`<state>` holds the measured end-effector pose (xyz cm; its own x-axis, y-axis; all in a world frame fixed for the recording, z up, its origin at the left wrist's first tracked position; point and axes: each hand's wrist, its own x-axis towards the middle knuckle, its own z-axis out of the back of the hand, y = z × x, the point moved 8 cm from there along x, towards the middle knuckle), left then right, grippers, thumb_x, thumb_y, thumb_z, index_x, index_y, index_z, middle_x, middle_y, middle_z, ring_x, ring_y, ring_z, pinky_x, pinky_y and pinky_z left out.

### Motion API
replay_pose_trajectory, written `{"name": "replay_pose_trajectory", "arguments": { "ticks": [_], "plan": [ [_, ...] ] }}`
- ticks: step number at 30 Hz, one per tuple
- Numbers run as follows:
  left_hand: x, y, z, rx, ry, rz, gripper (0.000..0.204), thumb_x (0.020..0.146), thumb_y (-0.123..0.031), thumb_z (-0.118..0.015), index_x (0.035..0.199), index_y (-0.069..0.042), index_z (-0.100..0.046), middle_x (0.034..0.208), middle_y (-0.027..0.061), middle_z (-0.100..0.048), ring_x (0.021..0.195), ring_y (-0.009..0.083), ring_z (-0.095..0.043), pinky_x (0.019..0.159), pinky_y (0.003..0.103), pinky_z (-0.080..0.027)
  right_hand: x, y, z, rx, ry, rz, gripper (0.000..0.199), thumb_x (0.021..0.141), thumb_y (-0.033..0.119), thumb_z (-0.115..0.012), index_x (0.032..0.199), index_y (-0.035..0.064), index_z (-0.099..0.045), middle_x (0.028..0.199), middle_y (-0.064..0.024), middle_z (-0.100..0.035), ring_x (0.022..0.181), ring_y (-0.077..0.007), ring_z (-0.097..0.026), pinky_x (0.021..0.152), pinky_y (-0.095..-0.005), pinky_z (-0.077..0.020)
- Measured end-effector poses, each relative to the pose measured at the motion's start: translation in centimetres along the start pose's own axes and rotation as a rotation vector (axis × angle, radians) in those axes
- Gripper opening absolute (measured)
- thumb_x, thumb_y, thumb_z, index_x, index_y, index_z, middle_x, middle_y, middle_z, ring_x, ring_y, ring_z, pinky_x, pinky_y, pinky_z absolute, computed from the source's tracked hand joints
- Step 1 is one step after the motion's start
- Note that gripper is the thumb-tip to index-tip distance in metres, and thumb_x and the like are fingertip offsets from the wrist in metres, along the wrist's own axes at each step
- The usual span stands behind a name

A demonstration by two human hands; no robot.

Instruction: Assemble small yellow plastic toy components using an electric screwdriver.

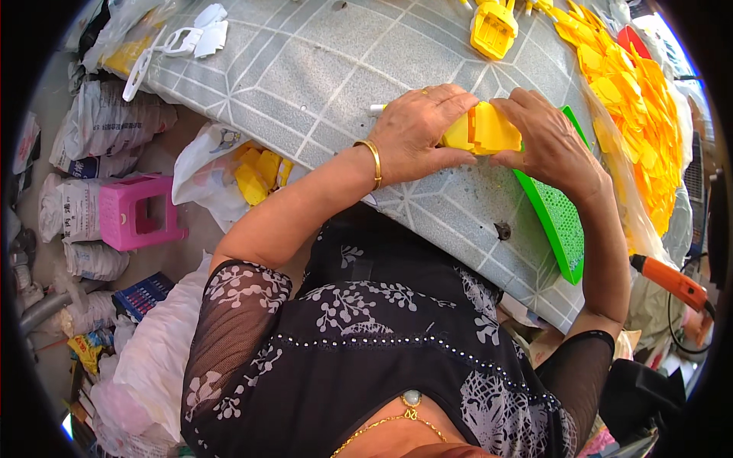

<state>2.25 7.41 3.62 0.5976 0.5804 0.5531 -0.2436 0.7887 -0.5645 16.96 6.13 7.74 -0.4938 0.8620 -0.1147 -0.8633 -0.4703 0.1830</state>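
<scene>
Dead centre of the action, a yellow plastic piece (pixel 492 130) is held just above the worktop (pixel 321 84), a seam down its middle. The left hand (pixel 427 126) is clamped on one end, thumb below and fingers over the top; the right hand (pixel 546 141) grips the other, and whether the two sections have locked together, I can't tell!

How far along? Mid-job on this one, I'd judge. Out beyond the hands lies another yellow block (pixel 493 30), looking more complete, and plenty seems left: a great heap of loose yellow parts (pixel 637 114) spills along the right side, a red piece (pixel 634 42) among them. Over on the near left, a white bag (pixel 200 172) holds chunky yellow pieces, perhaps finished ones, though that's only a guess.

Now the surface: grey, patterned with pale lines, a green perforated tray (pixel 561 229) partly under the right forearm, white plastic parts (pixel 210 34) at the far left corner. And around it, what a crowded room! A pink stool (pixel 126 214) on the floor, stuffed sacks (pixel 114 118) beside it, and an orange tool (pixel 672 281) with a dark cord on the right.
</scene>
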Motion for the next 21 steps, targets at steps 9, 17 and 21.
{"name": "replay_pose_trajectory", "arguments": {
  "ticks": [9,17,21],
  "plan": [
    [-0.1,0.3,-0.2,-0.016,0.022,0.057,0.071,0.075,-0.03,-0.087,0.135,-0.005,-0.058,0.129,0.0154,-0.065,0.112,0.0344,-0.067,0.094,0.04,-0.055,0.7,1.6,0.5,-0.129,0.008,0.026,0.067,0.069,0.03,-0.085,0.124,0.0006,-0.058,0.105,-0.0145,-0.056,0.104,-0.0348,-0.058,0.091,-0.0451,-0.0487],
    [0.1,0.1,-0.1,-0.009,0.03,0.014,0.066,0.074,-0.029,-0.086,0.13,-0.004,-0.062,0.127,0.0158,-0.066,0.11,0.0346,-0.068,0.092,0.039,-0.056,1.2,1.7,-0.1,-0.161,0.039,0.073,0.067,0.073,0.032,-0.083,0.127,0.0024,-0.058,0.107,-0.0137,-0.057,0.104,-0.0335,-0.058,0.092,-0.0442,-0.048],
    [0.0,0.1,0.1,0.002,0.012,0.007,0.067,0.075,-0.029,-0.086,0.131,-0.003,-0.061,0.127,0.0158,-0.066,0.109,0.0344,-0.069,0.092,0.039,-0.056,-0.1,0.8,0.6,-0.047,-0.175,0.163,0.061,0.071,0.028,-0.084,0.123,0.0042,-0.061,0.105,-0.0105,-0.059,0.104,-0.03,-0.058,0.092,-0.0415,-0.0456]
  ]
}}
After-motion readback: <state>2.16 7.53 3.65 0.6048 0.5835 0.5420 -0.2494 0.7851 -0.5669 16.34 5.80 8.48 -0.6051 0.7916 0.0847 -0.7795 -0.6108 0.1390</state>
